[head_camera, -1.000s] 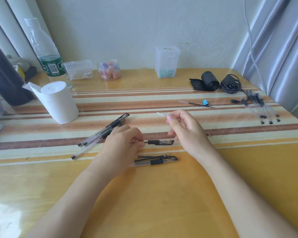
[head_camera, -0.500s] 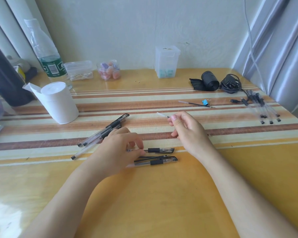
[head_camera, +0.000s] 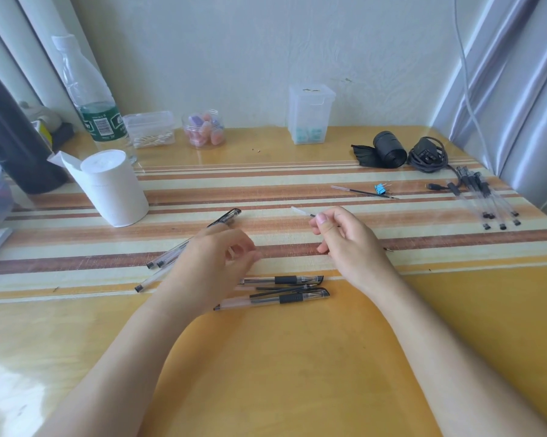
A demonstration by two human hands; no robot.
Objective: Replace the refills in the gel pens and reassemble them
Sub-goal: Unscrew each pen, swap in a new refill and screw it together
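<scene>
My right hand (head_camera: 348, 244) pinches a thin refill (head_camera: 300, 211) whose pale end sticks out up and to the left of my thumb. My left hand (head_camera: 215, 263) hovers over the table with loosely curled fingers and holds nothing. Just below both hands lie two clear gel pens with black grips, one (head_camera: 281, 280) above the other (head_camera: 275, 300), with a loose dark refill (head_camera: 281, 289) between them. Partly hidden under my left hand are more clear pens (head_camera: 168, 260), slanting toward the upper right.
A spare refill (head_camera: 360, 192) lies beside a small blue clip (head_camera: 380, 189) at right centre. Several clear pens (head_camera: 486, 200) lie at the far right near a black cable bundle (head_camera: 428, 154). A white paper roll (head_camera: 111, 187), bottle (head_camera: 92, 99) and plastic boxes stand at the back.
My left hand set the upper gel pen down beside the lower one, let go and lifted away. My right hand kept its hold on the refill and barely moved.
</scene>
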